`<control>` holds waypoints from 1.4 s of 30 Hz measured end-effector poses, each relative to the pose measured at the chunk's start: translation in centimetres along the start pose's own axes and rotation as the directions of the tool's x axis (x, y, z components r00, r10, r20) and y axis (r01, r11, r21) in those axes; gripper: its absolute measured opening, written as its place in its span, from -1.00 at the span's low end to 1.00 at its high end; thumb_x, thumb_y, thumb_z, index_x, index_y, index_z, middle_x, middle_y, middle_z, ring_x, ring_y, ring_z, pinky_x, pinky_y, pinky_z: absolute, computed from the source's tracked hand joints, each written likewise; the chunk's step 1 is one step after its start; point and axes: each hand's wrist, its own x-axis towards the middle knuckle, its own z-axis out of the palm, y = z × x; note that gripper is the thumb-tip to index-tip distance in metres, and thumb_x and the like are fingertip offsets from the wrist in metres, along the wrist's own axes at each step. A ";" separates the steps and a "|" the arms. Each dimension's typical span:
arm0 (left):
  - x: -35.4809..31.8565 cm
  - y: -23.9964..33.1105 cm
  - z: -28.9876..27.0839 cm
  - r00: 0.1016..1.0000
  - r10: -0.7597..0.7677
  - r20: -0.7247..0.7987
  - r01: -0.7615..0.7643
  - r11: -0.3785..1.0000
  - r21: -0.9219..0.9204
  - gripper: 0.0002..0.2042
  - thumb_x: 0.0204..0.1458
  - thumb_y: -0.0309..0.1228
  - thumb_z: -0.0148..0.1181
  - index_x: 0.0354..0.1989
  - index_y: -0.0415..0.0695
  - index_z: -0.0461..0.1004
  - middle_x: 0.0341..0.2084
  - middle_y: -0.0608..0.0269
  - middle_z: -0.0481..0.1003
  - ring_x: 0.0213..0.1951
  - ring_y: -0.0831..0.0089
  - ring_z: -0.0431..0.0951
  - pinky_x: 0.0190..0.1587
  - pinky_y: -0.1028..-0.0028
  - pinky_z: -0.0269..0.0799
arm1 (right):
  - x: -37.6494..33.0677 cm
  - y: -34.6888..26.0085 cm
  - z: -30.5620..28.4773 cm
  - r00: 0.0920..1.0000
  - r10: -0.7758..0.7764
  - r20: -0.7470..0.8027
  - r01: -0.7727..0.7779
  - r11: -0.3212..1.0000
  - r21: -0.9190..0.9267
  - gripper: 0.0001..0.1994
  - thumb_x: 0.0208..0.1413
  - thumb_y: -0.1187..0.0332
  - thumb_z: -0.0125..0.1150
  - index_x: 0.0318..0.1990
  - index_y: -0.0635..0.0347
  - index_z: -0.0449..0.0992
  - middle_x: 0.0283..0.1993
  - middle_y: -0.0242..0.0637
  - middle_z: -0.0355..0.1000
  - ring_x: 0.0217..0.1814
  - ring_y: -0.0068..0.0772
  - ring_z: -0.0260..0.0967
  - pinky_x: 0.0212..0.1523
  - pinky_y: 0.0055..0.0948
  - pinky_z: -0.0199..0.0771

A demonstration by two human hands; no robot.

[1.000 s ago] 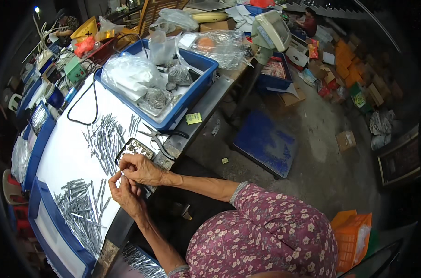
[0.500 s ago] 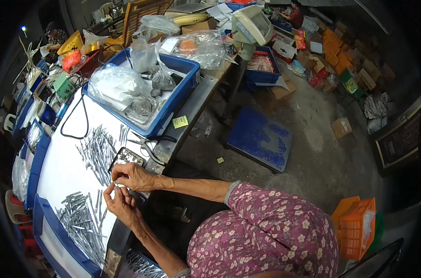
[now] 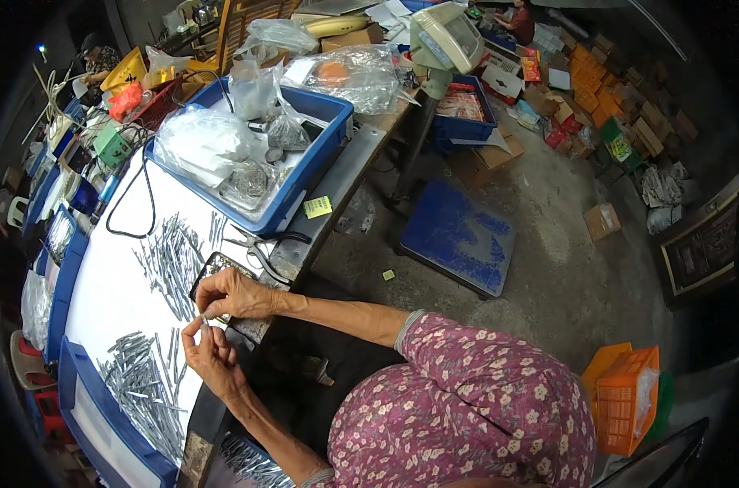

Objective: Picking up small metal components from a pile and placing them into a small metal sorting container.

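Note:
My right hand [image 3: 233, 294] and my left hand [image 3: 213, 358] meet over the front edge of the white work surface [image 3: 101, 301]. Their fingertips pinch a small, thin, silvery piece [image 3: 204, 320] between them; its exact kind is too small to make out. Beyond my hands lies a loose pile of grey metal strips [image 3: 173, 256]. A second pile of strips [image 3: 142, 390] spreads beside my left hand. Partly covered by my right hand is a small black tray [image 3: 217, 264] of tiny pieces. Pliers [image 3: 264, 259] with dark handles rest beside it.
A large blue bin [image 3: 325, 175] full of plastic bags stands past the pliers. An empty-looking blue tray [image 3: 85, 390] sits at the left. Under the table edge is another batch of strips [image 3: 252, 464]. A blue platform scale [image 3: 459, 236] and an orange crate [image 3: 625, 403] occupy the floor.
My right hand has shifted slightly and curls more over the small piece. My left fingertips have risen a little toward it. The piles look unchanged.

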 end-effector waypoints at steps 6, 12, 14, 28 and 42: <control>0.2 -0.2 -0.3 1.000 0.009 0.000 -0.009 1.000 -0.002 -0.88 0.05 -0.48 0.03 -0.25 -0.18 0.29 -0.77 0.46 0.14 -0.82 0.79 -0.06 -0.82 0.74 -0.22 | 0.2 0.5 -0.3 0.989 0.144 0.045 -0.150 0.971 0.187 -0.87 -0.21 0.58 0.20 -0.43 0.31 0.42 -0.48 -0.41 0.38 -0.42 -0.69 0.31 -0.41 -0.68 0.34; -0.2 -0.2 0.5 0.995 0.082 -0.060 -0.080 0.996 0.036 -0.89 0.06 -0.46 0.02 -0.28 -0.18 0.28 -0.76 0.42 0.21 -0.80 0.80 0.03 -0.79 0.77 -0.15 | 0.6 0.0 -0.3 0.996 0.068 0.057 -0.074 0.991 0.113 -0.85 -0.21 0.58 0.19 -0.42 0.29 0.39 -0.47 -0.41 0.36 -0.41 -0.70 0.31 -0.41 -0.69 0.34; -0.6 -0.3 1.6 0.983 0.131 -0.126 -0.115 0.985 0.132 -0.90 0.05 -0.47 0.02 -0.29 -0.19 0.29 -0.76 0.43 0.21 -0.78 0.79 0.04 -0.77 0.76 -0.13 | 0.5 0.2 -0.2 0.991 0.126 0.051 -0.133 0.976 0.172 -0.85 -0.21 0.58 0.18 -0.41 0.30 0.39 -0.47 -0.40 0.36 -0.40 -0.69 0.31 -0.40 -0.69 0.34; -0.7 -0.8 2.1 0.946 0.209 -0.249 -0.154 0.963 0.221 -0.90 0.04 -0.49 0.03 -0.29 -0.22 0.31 -0.76 0.45 0.23 -0.70 0.77 0.11 -0.66 0.76 -0.09 | 0.2 1.6 0.7 0.992 0.103 -0.067 -0.092 0.985 0.149 -0.89 -0.25 0.57 0.13 -0.47 0.31 0.38 -0.54 -0.38 0.33 -0.53 -0.67 0.27 -0.55 -0.66 0.30; -0.6 -2.2 2.2 0.883 0.424 -0.201 -0.268 0.807 0.527 -0.85 0.08 -0.44 0.01 -0.27 -0.28 0.32 -0.68 0.40 0.28 -0.64 0.75 0.17 -0.60 0.73 0.07 | 0.0 2.4 0.7 0.992 0.104 -0.076 -0.102 0.995 0.020 -0.86 -0.22 0.58 0.11 -0.42 0.33 0.35 -0.51 -0.39 0.32 -0.48 -0.66 0.27 -0.49 -0.65 0.28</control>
